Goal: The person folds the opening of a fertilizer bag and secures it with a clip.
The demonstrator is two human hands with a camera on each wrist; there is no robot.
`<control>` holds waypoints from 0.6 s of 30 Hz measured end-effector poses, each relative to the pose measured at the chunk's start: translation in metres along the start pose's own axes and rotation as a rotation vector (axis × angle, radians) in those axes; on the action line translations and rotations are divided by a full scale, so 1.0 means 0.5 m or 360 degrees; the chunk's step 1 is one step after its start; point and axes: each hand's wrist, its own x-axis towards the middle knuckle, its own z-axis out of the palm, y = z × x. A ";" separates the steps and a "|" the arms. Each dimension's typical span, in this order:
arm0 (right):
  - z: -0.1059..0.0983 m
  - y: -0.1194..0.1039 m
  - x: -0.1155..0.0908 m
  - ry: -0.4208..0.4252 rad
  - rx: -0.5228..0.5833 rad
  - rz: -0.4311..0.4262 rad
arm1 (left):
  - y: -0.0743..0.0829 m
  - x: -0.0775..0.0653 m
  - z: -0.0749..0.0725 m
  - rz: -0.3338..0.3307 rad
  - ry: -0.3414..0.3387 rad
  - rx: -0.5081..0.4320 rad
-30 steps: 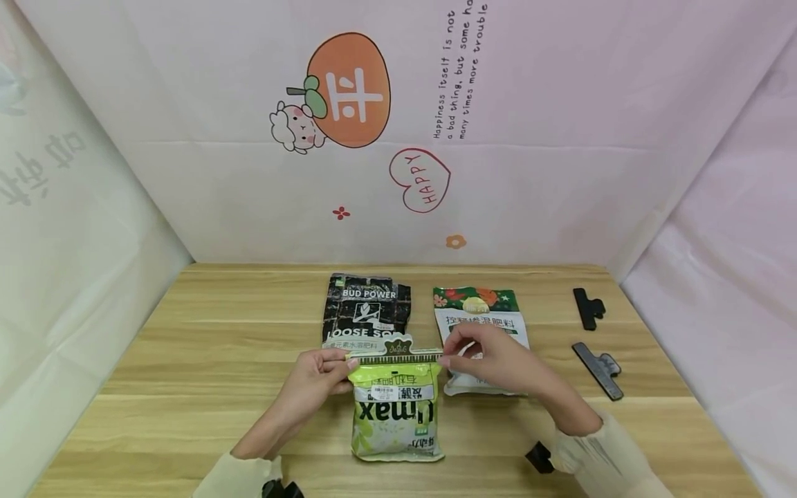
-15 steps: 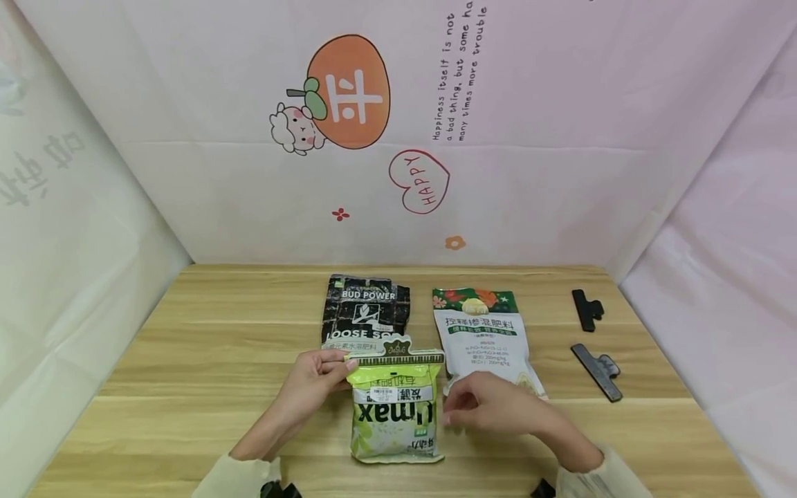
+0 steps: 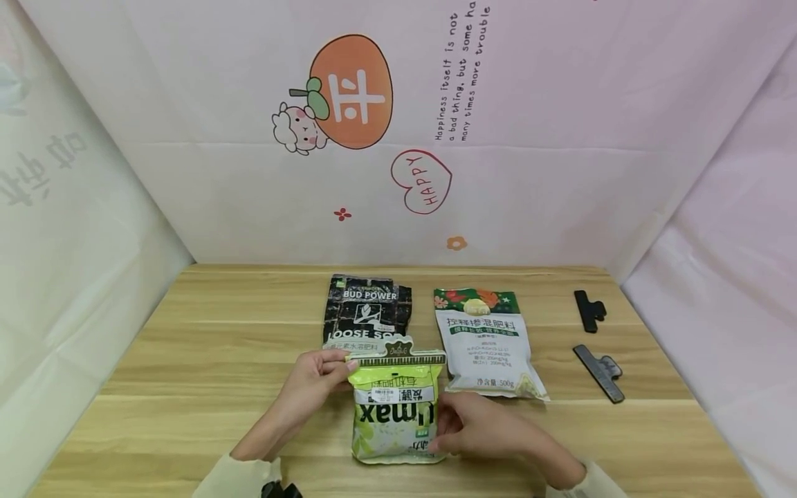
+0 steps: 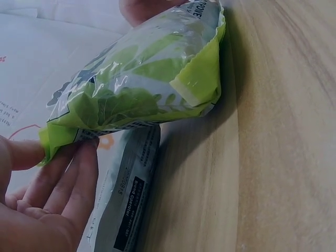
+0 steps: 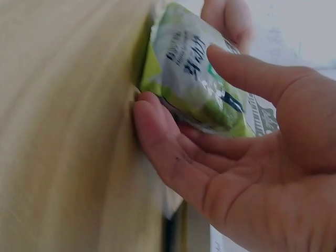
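A puffy green-and-white fertilizer bag (image 3: pixel 395 415) stands before me, its print upside down. Along its far edge runs a dark-and-light striped band (image 3: pixel 398 359) topped by a crown-like emblem. My left hand (image 3: pixel 317 377) pinches the bag's far left corner between thumb and fingers; the left wrist view shows the green corner caught there. At the bag's lower right side is my right hand (image 3: pixel 476 425). Its thumb lies over the front and its fingers (image 5: pixel 163 121) reach round the side near the tabletop, partly hidden by the bag.
Behind the green bag lies a black pouch (image 3: pixel 367 304) marked BUD POWER, its lower part overlapped. A white pouch with a green top (image 3: pixel 486 342) lies to its right. Two black clips, a farther one (image 3: pixel 588 311) and a nearer one (image 3: pixel 600 373), rest at the right on the wooden table (image 3: pixel 205 366).
My right hand has let go of the band's right end and moved down to the bag's lower right side, uncovering the white pouch. My left hand keeps its pinch.
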 end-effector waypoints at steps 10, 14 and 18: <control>0.044 -0.014 0.003 0.0163 -0.0109 0.0101 | -0.001 0.001 0.003 0.0015 -0.0047 -0.0059; 0.054 -0.021 -0.001 0.0216 -0.0090 0.0119 | -0.001 0.001 0.003 -0.0021 -0.0088 -0.0100; 0.057 -0.024 -0.006 0.0230 -0.0070 0.0138 | -0.005 0.000 0.004 -0.0049 -0.0104 -0.0116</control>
